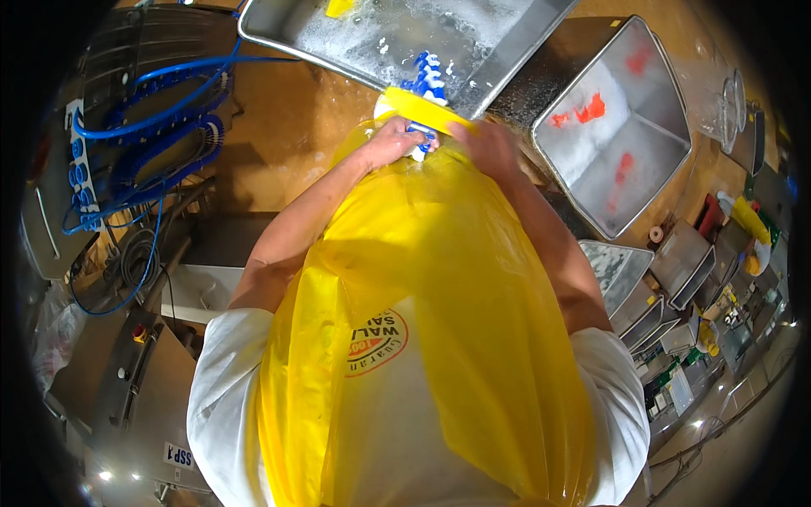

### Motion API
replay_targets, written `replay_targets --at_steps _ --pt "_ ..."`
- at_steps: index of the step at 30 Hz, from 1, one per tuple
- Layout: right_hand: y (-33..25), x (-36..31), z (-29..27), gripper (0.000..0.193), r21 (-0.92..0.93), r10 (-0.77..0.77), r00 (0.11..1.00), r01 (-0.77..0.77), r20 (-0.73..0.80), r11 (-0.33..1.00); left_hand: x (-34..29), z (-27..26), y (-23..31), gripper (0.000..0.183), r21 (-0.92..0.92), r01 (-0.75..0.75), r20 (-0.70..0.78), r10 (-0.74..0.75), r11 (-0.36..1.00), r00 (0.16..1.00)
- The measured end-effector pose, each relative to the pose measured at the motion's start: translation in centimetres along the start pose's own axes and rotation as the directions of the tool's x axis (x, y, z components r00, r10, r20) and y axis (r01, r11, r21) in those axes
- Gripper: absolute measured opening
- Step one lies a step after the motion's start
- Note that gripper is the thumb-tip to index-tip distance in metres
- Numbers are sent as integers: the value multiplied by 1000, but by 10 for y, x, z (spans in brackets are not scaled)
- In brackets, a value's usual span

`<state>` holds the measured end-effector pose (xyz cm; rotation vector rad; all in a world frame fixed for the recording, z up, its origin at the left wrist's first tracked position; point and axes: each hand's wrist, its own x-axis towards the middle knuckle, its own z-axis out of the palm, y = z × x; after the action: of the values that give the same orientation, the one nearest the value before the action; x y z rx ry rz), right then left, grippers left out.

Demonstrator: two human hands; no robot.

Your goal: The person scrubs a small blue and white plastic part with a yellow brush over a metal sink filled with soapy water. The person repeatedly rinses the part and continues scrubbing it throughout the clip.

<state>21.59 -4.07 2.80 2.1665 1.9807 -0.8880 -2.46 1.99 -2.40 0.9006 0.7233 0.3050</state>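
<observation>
A long blue piece (428, 78) with toothed edges, flecked with white foam, sticks out over the near rim of a metal tub. My left hand (391, 142) is closed round its near end, close to my yellow apron (380, 220). Across the blue piece lies a flat yellow strip (418, 108), hiding its middle; whether it is a cloth or a pad I cannot tell. My right hand (492, 150), smeared by motion, meets the strip's right end with its fingers closed there.
The metal tub (308, 68) ahead holds foamy water and something yellow. To the right stands a deep metal bin (608, 230) with foam and red patches inside. Smaller metal bins (621, 275) are beyond. Blue hoses (148, 127) hang at the left, above a metal cabinet (160, 406).
</observation>
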Motion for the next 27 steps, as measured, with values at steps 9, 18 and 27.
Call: replay_targets --at_steps 9,18,27 --pt "72 -35 -21 78 54 297 938 -311 181 949 1 -5 10 32 -23 -57 -76 55 998 996" --pt "51 -25 4 78 2 309 942 -312 132 950 -2 2 2 44 -18 -125 -136 122 992 983" --pt "21 14 34 78 181 99 994 -106 46 978 3 13 20 21 54 -110 -111 116 992 987"
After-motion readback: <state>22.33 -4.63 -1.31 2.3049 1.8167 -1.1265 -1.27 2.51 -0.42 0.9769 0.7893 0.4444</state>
